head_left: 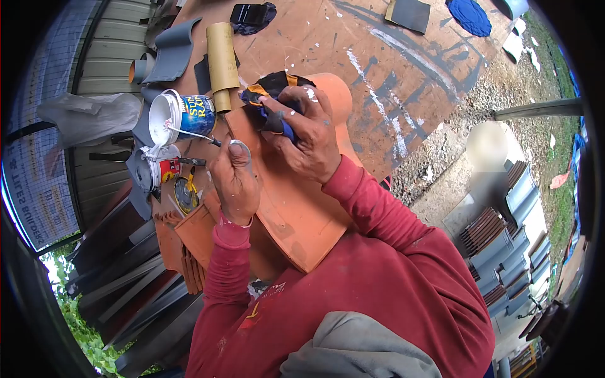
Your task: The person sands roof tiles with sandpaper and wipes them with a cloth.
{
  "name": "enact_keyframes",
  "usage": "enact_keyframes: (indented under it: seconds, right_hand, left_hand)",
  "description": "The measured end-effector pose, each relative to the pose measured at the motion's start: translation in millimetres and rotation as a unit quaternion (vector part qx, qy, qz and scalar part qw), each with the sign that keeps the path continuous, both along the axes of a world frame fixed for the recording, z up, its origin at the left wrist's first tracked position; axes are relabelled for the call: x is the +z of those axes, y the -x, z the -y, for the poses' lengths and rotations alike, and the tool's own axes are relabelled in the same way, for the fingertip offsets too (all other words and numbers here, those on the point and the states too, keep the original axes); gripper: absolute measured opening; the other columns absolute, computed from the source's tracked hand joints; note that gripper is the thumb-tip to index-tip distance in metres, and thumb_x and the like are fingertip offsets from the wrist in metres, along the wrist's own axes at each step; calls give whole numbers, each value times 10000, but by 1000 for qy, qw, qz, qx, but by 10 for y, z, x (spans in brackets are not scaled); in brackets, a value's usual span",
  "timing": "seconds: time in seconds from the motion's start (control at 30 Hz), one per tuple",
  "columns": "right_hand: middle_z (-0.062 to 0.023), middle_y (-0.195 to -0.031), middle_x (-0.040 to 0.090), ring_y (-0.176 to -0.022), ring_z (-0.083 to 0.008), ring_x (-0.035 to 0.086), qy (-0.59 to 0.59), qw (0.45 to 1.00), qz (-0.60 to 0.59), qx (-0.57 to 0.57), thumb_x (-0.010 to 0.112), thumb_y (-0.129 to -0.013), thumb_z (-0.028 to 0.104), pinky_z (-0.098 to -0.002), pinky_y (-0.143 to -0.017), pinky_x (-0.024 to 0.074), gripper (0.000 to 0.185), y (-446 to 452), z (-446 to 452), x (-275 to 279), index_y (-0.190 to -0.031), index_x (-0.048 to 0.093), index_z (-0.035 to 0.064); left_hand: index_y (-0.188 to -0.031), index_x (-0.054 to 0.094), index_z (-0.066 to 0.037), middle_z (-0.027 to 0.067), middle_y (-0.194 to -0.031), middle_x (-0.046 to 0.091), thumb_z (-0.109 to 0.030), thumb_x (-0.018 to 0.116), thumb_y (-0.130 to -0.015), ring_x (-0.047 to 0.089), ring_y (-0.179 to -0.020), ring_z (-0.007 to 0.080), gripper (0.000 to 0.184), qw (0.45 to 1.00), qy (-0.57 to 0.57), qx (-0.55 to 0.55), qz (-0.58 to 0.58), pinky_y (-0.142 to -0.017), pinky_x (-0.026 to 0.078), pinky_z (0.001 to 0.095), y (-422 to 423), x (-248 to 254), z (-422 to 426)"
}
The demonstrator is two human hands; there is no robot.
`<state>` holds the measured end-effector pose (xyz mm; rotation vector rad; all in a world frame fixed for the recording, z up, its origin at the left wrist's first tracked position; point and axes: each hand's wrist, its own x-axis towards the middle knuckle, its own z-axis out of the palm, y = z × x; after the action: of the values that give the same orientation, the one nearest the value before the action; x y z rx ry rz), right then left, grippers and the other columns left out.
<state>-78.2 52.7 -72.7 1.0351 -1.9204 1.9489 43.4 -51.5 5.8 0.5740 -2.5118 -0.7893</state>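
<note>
1. Orange roof tile (302,217) lies up against the maroon shirt (353,290).
2. Left hand (238,183) curls over it, thumb raised; whether it grips anything, I cannot tell.
3. Right hand (305,129) bunches a black, orange and blue cloth (277,82) tightly.
4. Blue-labelled bucket (195,114) stands left; beyond, a brown tube (220,60), then a phone (249,14).

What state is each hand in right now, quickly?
Left hand: fingers curled, thumb raised; whether it grips anything can't be told.
Right hand: closed on a bunched dark, orange and blue cloth.
</note>
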Motion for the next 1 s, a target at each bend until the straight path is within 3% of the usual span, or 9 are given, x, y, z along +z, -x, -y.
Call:
enact_keyframes:
  seconds: [0.03,0.1,0.17,0.23,0.37,0.63,0.87,0.93,1.0]
  right_hand:
    - [-129,-1123,665,-1076,-357,586,5,999,-38,-28,784,-832,196,-475,-959,441,399,175,34,-134,-1209,742,72]
    - [-163,-1153,708,-1187,-375,594,22,929,340,147,666,-982,329,-458,-1074,429,327,479,3,-719,-1136,765,58]
    - [-196,-1218,717,-1286,-391,579,-21,878,451,161,614,-1015,374,-487,-1176,362,382,672,61,-1060,-1188,750,61]
    - [-198,-1332,685,-1381,-387,532,-91,985,139,56,627,-1006,373,-537,-1228,290,403,585,39,-749,-1251,731,70]
    - [-107,-1384,665,-1407,-347,517,39,976,-47,211,720,-912,237,-590,-1231,287,451,207,119,294,-1332,669,82]
    - [-115,-1304,703,-1288,-323,616,42,974,-46,219,677,-857,7,-563,-1216,354,432,371,58,147,-1274,690,118]
    - [-163,-1292,712,-1220,-352,655,-110,870,473,86,648,-953,101,-434,-1103,458,249,1098,-425,-909,-1169,740,18]
    - [-155,-1335,696,-1287,-345,613,-143,980,123,66,644,-951,134,-441,-1129,440,295,1044,-521,-504,-1211,732,26]
    - [-150,-1376,669,-1351,-358,557,-46,982,40,177,654,-938,144,-437,-1178,395,331,714,-430,65,-1243,710,31]
  left_hand:
    - [-887,571,8,84,-609,408,-428,400,-1137,413,-550,165,531,1000,3,-3,0,-520,293,379,-5,6,-12]
    - [-919,595,18,83,-614,424,-415,417,-1135,423,-553,178,516,1000,-6,8,-9,-524,305,381,4,20,-33]
    - [-944,606,20,85,-618,441,-405,432,-1132,434,-553,191,496,1000,-2,5,-20,-528,318,376,-5,-24,6]
    - [-953,617,17,88,-638,475,-400,445,-1129,470,-563,189,485,999,6,15,-46,-535,342,375,30,-46,-16]
    - [-961,626,13,95,-674,519,-417,453,-1124,515,-582,194,492,1000,14,7,11,-549,380,375,-15,42,-51]
    - [-993,650,13,124,-763,592,-417,497,-1107,581,-645,274,470,997,27,-54,-42,-607,445,382,-131,1,24]
    - [-1136,686,30,157,-835,631,-349,520,-1101,619,-723,302,415,997,11,-64,-28,-652,470,394,-298,74,-60]
    - [-1139,686,33,169,-860,645,-346,529,-1096,636,-749,321,413,996,11,-85,-17,-670,484,400,-244,120,-78]
    - [-1141,686,37,182,-885,660,-343,537,-1092,653,-775,340,411,994,9,-108,6,-688,499,405,-185,175,-157]
